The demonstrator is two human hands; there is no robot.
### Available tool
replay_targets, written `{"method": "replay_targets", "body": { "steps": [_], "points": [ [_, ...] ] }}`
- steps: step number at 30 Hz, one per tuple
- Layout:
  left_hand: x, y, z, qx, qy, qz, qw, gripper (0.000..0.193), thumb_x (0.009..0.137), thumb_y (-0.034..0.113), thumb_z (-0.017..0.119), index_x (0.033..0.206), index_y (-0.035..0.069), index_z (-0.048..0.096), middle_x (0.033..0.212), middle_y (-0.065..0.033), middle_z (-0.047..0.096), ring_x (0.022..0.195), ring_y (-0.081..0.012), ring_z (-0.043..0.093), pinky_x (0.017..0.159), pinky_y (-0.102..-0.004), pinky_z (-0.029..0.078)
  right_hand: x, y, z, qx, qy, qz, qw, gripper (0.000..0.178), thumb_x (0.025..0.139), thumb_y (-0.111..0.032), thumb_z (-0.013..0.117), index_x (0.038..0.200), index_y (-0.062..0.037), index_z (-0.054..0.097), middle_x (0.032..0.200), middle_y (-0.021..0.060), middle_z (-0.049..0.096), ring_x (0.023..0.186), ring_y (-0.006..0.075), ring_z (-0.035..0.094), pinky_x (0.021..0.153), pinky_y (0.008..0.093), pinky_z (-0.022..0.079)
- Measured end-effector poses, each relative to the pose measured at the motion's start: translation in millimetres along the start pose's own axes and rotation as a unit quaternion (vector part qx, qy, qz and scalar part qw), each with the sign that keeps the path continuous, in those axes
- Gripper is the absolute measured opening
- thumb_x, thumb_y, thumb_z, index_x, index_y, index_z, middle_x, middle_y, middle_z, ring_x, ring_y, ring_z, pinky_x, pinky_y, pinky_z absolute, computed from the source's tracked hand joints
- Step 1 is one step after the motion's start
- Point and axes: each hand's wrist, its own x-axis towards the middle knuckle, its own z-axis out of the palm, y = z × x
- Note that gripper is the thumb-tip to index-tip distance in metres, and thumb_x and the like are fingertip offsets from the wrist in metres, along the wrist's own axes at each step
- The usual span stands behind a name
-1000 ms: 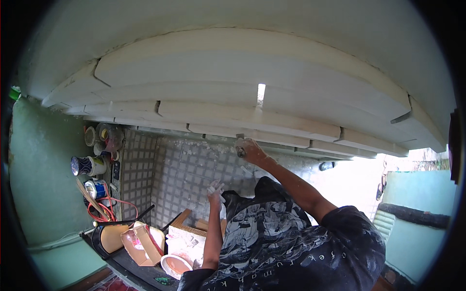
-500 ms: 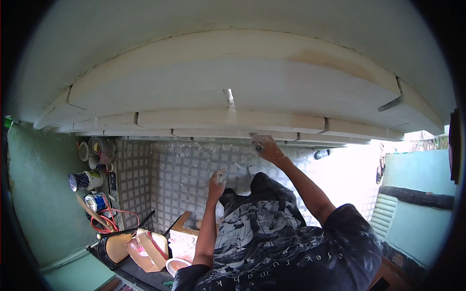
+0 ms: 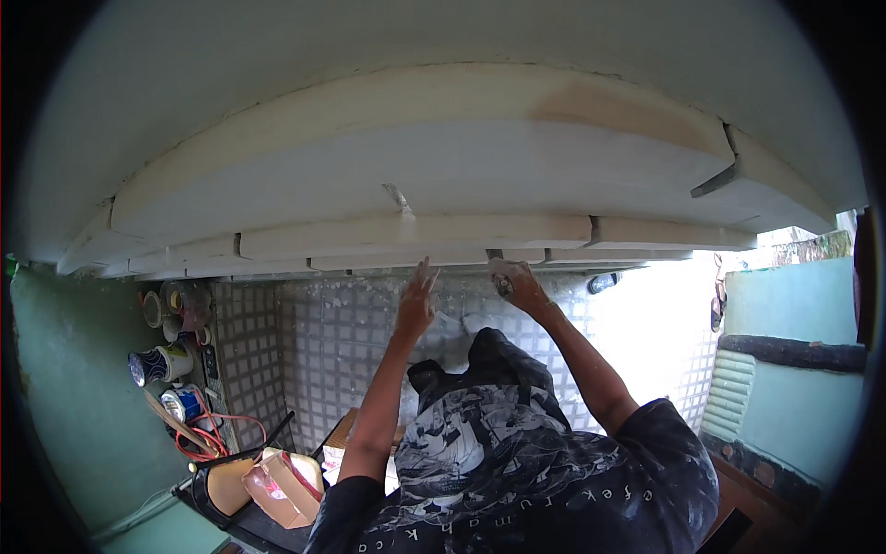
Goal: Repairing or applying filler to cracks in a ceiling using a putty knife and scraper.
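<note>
Chalky white powder coats both my hands in front of the pale stepped wall (image 3: 314, 175). My left hand (image 3: 416, 303) is raised with its fingers stretched upward, close to the lowest ledges and holding nothing. To the right of it, my right hand (image 3: 524, 288) is wrapped round a short tool (image 3: 496, 254) whose dark flat end points up at the wall, like a putty knife. The fingers hide much of its handle. Between the hands and the wall's upper part runs a cream ledge (image 3: 425, 233) with dark gaps between its sections.
Paint buckets (image 3: 164, 365) and a red hose (image 3: 205, 443) stand along the left wall. A chair (image 3: 226, 475) bears an open cardboard box (image 3: 280, 489) at lower left. Below lies a tiled floor (image 3: 318, 355) with white crumbs. A dark object (image 3: 603, 283) lies right of my right hand.
My left hand has risen toward the wall, and its curled fingers have straightened. My right hand stays round the tool, moved slightly right in the picture. The view has shifted a little.
</note>
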Motion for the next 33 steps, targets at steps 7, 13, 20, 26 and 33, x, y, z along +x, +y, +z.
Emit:
{"method": "replay_targets", "body": {
  "steps": [7, 13, 20, 26, 33],
  "points": [
    [20.4, -7.6, 25.5, 0.057, -0.069, -0.029, 0.996, 0.083, 0.071, -0.006, 0.060, 0.147, 0.013, 0.032, 0.157, -0.0075, 0.020, 0.142, -0.0247, 0.025, 0.107, -0.0412, 0.036, -12.2, 22.5, -10.0, -0.030, -0.030, 0.037, 0.998, 0.025, 0.067, 0.006, 0.063, 0.088, -0.0072, 0.060, 0.085, 0.0110, 0.064, 0.084, 0.0351, 0.062, 0.076, 0.0426, 0.046],
    [25.5, -8.9, 23.0, 0.029, -0.058, -0.044, 0.997, 0.072, 0.071, -0.008, 0.059, 0.140, 0.011, 0.044, 0.153, -0.0093, 0.028, 0.138, -0.0249, 0.033, 0.103, -0.0360, 0.042, -18.0, 24.0, -26.7, -0.047, -0.002, 0.026, 0.999, 0.016, 0.069, 0.001, 0.062, 0.082, -0.0071, 0.057, 0.078, 0.0115, 0.061, 0.079, 0.0331, 0.061, 0.072, 0.0417, 0.043],
    [28.9, -0.5, 18.3, 0.008, -0.072, -0.071, 0.995, 0.075, 0.070, -0.010, 0.056, 0.140, 0.014, 0.044, 0.152, -0.0114, 0.029, 0.136, -0.0256, 0.036, 0.103, -0.0357, 0.044, -26.3, 37.3, -52.0, -0.086, -0.035, 0.059, 0.994, 0.016, 0.068, 0.005, 0.063, 0.079, -0.0045, 0.058, 0.082, 0.0121, 0.065, 0.076, 0.0332, 0.064, 0.068, 0.0380, 0.048],
    [27.6, -2.4, 11.5, -0.051, -0.090, -0.088, 0.991, 0.077, 0.068, -0.013, 0.052, 0.140, 0.014, 0.044, 0.152, -0.0120, 0.028, 0.136, -0.0272, 0.034, 0.103, -0.0355, 0.043, -36.4, 35.0, -66.6, -0.022, 0.019, 0.037, 0.999, 0.017, 0.066, 0.006, 0.062, 0.078, -0.0038, 0.057, 0.077, 0.0110, 0.064, 0.071, 0.0309, 0.063, 0.065, 0.0364, 0.047],
    [22.9, -11.9, 19.2, -0.039, -0.051, -0.050, 0.997, 0.080, 0.066, -0.013, 0.051, 0.141, 0.014, 0.043, 0.153, -0.0120, 0.026, 0.136, -0.0274, 0.035, 0.103, -0.0351, 0.043, -31.6, 35.8, -82.6, -0.077, 0.003, 0.075, 0.994, 0.017, 0.065, 0.004, 0.063, 0.080, -0.0047, 0.060, 0.075, 0.0082, 0.065, 0.072, 0.0271, 0.065, 0.067, 0.0349, 0.048]
  ]
}}
